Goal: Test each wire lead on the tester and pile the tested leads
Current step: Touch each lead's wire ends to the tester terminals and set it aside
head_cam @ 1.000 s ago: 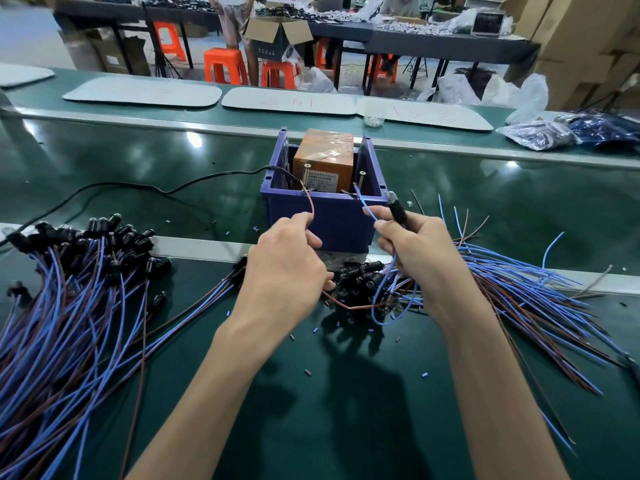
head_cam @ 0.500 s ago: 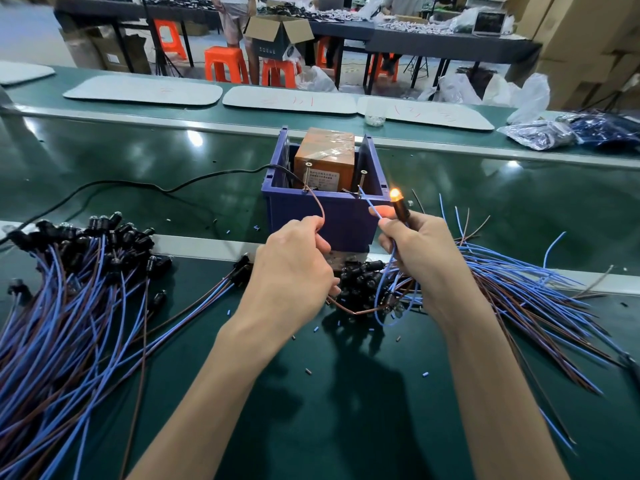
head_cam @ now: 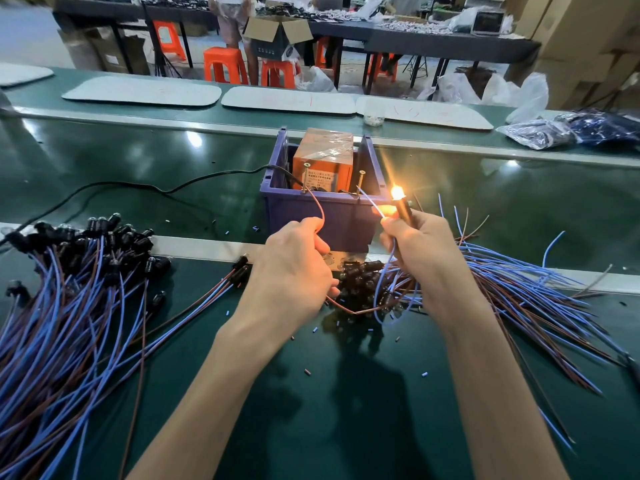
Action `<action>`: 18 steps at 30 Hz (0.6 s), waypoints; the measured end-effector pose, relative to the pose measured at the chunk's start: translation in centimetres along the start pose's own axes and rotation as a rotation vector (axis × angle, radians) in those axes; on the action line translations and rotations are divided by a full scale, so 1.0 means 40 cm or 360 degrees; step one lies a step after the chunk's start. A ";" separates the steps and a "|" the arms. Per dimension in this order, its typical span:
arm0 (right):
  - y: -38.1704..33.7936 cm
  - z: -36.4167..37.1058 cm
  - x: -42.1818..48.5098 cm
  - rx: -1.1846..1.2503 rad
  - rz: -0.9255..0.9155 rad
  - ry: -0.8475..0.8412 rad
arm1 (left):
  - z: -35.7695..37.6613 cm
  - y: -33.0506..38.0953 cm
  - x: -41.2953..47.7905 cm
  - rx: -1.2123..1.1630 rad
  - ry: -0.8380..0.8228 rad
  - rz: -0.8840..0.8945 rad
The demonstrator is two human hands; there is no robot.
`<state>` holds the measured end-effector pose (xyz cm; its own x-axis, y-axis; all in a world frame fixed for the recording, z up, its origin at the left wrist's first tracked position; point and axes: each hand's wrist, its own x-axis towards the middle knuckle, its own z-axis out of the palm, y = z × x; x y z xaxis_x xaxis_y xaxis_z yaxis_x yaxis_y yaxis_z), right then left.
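Pinches brown wire (head_cam: 320, 206) in left hand (head_cam: 294, 271), end on left screw post (head_cam: 306, 177) of tester (head_cam: 323, 161); grips lamp body (head_cam: 403, 211) and blue wire (head_cam: 371, 201) in right hand (head_cam: 426, 258), end at right screw post (head_cam: 361, 181). Spans both posts to close circuit; glows. Likely pass; belongs on left pile (head_cam: 69, 306) on counter (head_cam: 346, 410).

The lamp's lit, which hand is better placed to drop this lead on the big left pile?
Left, probably. The left hand pinches the lead's brown wire and sits nearer that pile; the right hand, gripping the lit lamp, would cross over.
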<state>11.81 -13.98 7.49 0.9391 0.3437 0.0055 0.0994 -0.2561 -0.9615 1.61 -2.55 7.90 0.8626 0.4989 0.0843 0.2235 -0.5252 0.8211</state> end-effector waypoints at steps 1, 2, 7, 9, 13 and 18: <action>0.000 -0.001 -0.001 -0.0001 0.0001 0.0002 | 0.001 0.000 0.001 -0.0003 -0.0002 -0.0003; 0.000 -0.002 0.000 -0.0006 0.0003 0.0006 | 0.001 0.000 0.000 -0.0009 -0.0004 -0.0007; -0.001 -0.001 -0.002 -0.0008 0.0011 0.0012 | 0.003 -0.001 0.000 -0.0031 0.0012 -0.0016; -0.001 -0.002 -0.002 -0.0019 0.0009 0.0004 | 0.003 -0.002 0.000 -0.0019 0.0014 -0.0016; -0.001 -0.003 -0.003 -0.0010 0.0019 -0.0013 | 0.003 -0.003 0.001 0.0020 0.0023 -0.0001; -0.012 -0.009 0.002 -0.0045 0.0104 -0.0035 | -0.018 -0.032 0.022 0.0077 0.0043 0.0007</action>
<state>11.97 -14.15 8.07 0.9364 0.3451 -0.0635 0.0475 -0.3041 -0.9515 1.76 -0.95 7.32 0.8512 0.5145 0.1033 0.2421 -0.5597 0.7925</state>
